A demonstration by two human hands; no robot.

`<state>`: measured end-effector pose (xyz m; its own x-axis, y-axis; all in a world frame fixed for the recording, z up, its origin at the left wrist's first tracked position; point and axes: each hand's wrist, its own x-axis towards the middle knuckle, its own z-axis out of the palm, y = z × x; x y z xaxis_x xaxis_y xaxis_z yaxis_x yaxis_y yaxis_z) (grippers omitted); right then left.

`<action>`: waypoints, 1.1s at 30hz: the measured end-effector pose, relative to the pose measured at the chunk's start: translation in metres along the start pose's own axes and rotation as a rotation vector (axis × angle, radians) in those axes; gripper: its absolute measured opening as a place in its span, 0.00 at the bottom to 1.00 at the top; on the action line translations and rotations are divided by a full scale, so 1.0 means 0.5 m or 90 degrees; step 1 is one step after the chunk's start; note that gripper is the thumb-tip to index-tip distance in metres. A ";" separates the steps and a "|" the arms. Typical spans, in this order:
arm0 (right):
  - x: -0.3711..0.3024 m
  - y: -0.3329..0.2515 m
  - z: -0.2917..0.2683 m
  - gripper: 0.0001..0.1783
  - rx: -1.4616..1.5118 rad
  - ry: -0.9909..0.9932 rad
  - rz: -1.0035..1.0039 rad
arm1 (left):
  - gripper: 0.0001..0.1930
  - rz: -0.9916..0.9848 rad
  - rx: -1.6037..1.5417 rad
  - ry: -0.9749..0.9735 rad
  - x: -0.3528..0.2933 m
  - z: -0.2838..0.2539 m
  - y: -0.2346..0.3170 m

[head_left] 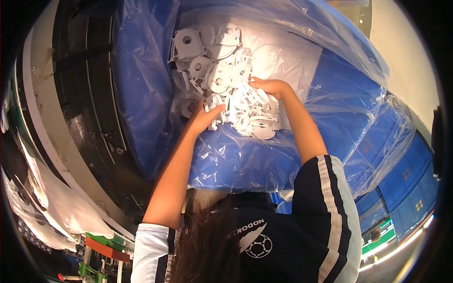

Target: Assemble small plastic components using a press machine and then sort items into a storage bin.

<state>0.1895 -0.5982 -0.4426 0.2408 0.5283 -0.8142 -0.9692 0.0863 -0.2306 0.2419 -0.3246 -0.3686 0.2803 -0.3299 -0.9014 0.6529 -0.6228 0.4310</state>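
Many white moulded plastic parts (pixel 219 80), several with a flat rounded plate and a round hole, lie heaped in a blue bin (pixel 236 162) lined with clear plastic film. At the heap's near left edge is my left hand (pixel 206 117), its thumb and fingers closed around white parts. My right hand (pixel 270 87) grips the heap's right side, thumb on top of the parts. The rest of its fingers are hidden among or behind them. The two hands are apart, with part of the pile between them.
Clear film (pixel 351 111) drapes over the bin's walls and right side. A dark slotted surface (pixel 87 85) runs along the left. White plastic sheeting (pixel 61 203) and a green and orange fixture (pixel 106 250) are at lower left. More blue bins (pixel 410 174) stand at right.
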 end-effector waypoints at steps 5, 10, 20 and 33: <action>-0.018 0.001 0.008 0.33 0.105 -0.086 0.113 | 0.57 -0.006 0.065 0.066 0.025 -0.006 -0.054; -0.022 0.008 0.032 0.34 0.088 -0.048 0.045 | 0.50 -0.050 0.341 0.114 0.018 -0.026 -0.054; -0.016 0.006 0.090 0.34 0.230 -0.036 0.048 | 0.43 0.021 0.294 0.094 0.013 -0.068 -0.012; 0.072 0.034 0.132 0.25 0.198 -0.048 -0.056 | 0.53 -0.084 0.284 0.077 0.010 -0.083 -0.002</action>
<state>0.1784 -0.5222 -0.4406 0.3315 0.5668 -0.7542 -0.9169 0.3820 -0.1160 0.2717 -0.2963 -0.3753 0.3126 -0.1592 -0.9364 0.3296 -0.9064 0.2641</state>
